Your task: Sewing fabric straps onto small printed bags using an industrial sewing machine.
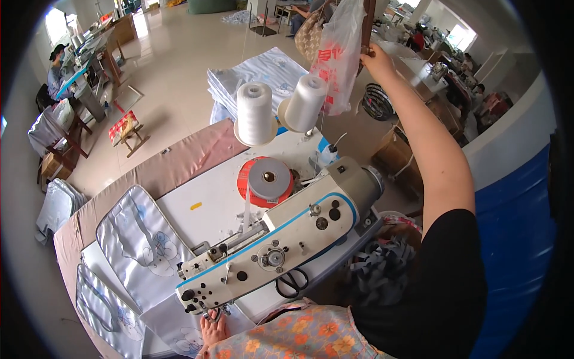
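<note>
the pale printed fabric piece (179,332) lies flat under the needle end of the white sewing machine (281,236), and the left hand (213,330) rests on it, fingers spread flat and pressing the cloth, gripping nothing. the right hand (375,58) is raised far up and away, at the dark upright post (367,24) where a clear plastic bag with red print (336,57) hangs; it looks closed around something there, though what it pinches is too small to tell, so this reads as a pause in stitching to tend the thread or reach the stand. resuming the seam would call for that arm to come back down over the machine body without brushing the two white thread cones (281,107) or the thin threads rising from them. black scissors (291,281) lie on the table just below the machine, near the person's flowered sleeve (299,338). a red and grey spool (267,179) sits behind the machine. more quilted printed panels (134,239) spread to the left over the brown table edge (167,167), so the cloth has free run that way; the right is tight, with a blue wall (514,239) and cardboard boxes (394,152) close by. beyond, a stack of folded fabric (257,75) and open tiled floor (173,66).
</note>
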Motion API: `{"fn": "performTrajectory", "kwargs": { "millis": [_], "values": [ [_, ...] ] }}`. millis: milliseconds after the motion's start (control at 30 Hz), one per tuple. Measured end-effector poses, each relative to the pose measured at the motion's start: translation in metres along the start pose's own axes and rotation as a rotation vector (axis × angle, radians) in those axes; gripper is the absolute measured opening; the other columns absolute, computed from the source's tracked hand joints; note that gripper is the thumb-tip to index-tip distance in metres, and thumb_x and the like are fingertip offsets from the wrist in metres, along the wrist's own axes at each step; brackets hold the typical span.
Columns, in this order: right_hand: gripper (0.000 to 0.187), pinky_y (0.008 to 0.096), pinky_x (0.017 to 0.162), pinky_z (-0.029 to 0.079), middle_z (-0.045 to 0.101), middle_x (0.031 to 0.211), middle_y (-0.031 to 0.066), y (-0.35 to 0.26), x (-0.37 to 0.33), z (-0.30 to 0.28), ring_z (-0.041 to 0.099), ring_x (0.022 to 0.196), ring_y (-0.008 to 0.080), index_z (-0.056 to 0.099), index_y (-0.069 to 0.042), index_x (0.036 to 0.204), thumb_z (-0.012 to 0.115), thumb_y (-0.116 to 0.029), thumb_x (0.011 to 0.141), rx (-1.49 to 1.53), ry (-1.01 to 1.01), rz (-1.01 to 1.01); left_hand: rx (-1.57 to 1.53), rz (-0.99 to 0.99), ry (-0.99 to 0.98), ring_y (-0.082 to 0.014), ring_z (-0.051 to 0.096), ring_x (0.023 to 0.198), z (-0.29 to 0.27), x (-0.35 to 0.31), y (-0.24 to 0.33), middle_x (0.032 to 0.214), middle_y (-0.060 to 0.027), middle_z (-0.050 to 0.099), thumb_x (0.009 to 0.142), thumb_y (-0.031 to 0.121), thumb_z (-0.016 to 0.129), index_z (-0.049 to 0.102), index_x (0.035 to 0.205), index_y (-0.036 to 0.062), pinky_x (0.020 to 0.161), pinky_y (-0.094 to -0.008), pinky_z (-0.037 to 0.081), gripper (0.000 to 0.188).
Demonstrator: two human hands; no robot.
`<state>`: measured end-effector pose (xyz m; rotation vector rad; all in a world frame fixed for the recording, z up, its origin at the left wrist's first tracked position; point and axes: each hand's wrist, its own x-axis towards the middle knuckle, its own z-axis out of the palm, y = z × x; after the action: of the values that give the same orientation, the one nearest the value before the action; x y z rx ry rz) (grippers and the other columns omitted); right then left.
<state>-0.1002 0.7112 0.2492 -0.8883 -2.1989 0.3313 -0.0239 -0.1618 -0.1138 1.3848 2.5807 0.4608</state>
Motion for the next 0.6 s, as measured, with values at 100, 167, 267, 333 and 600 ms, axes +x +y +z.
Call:
{"fn": "performTrajectory", "kwargs": {
  "millis": [100, 167, 267, 333, 600],
  "values": [
    [0.053, 0.0312, 0.078, 0.056, 0.071, 0.11, 0.0093, -0.022, -0.02, 0.006, 0.07, 0.092, 0.0164, 0.054, -0.007, 0.142, 0.073, -0.017, 0.093, 0.143, 0.001, 0.109, -0.007, -0.032, 0.003, -0.0389, 0.054, 0.122, -0.01, -0.009, 0.005, 0.138, -0.0178, 0.058, 0.078, 0.016, 0.066, 0.069, 0.123, 0.0083, 0.111, -0.0579, 0.038, 0.046],
    [0.058, 0.0312, 0.082, 0.056, 0.071, 0.115, 0.01, -0.036, -0.043, 0.008, 0.069, 0.097, 0.0166, 0.051, -0.008, 0.146, 0.073, -0.018, 0.093, 0.22, -0.009, 0.169, -0.024, -0.044, 0.009, -0.0386, 0.054, 0.123, -0.014, -0.013, 0.007, 0.138, -0.0176, 0.058, 0.079, 0.016, 0.065, 0.069, 0.125, 0.0089, 0.111, -0.0575, 0.037, 0.047],
    [0.057, 0.0294, 0.094, 0.051, 0.061, 0.135, 0.0111, -0.042, -0.109, -0.024, 0.064, 0.112, 0.0157, 0.049, -0.009, 0.148, 0.071, -0.016, 0.096, 0.306, 0.153, 0.026, -0.023, 0.034, 0.022, -0.0384, 0.053, 0.125, -0.01, -0.002, 0.0, 0.139, -0.0172, 0.058, 0.08, 0.018, 0.064, 0.068, 0.128, 0.0095, 0.112, -0.057, 0.036, 0.049],
    [0.053, 0.0285, 0.097, 0.049, 0.053, 0.145, 0.0106, -0.069, -0.168, -0.026, 0.062, 0.114, 0.0151, 0.048, -0.009, 0.148, 0.067, -0.012, 0.099, 0.509, 0.083, 0.019, 0.028, 0.074, 0.041, -0.0385, 0.052, 0.126, -0.004, -0.009, -0.004, 0.14, -0.017, 0.057, 0.081, 0.022, 0.065, 0.067, 0.131, 0.0086, 0.112, -0.0566, 0.036, 0.052],
    [0.039, 0.031, 0.097, 0.051, 0.045, 0.152, 0.0148, -0.114, -0.407, -0.027, 0.061, 0.116, 0.0183, 0.051, -0.004, 0.139, 0.053, 0.006, 0.101, 0.38, 0.045, -0.175, -0.027, 0.076, 0.018, -0.0385, 0.052, 0.126, -0.02, -0.001, 0.002, 0.141, -0.0169, 0.057, 0.084, 0.018, 0.064, 0.066, 0.127, 0.0045, 0.111, -0.0562, 0.037, 0.046]
  ]
}}
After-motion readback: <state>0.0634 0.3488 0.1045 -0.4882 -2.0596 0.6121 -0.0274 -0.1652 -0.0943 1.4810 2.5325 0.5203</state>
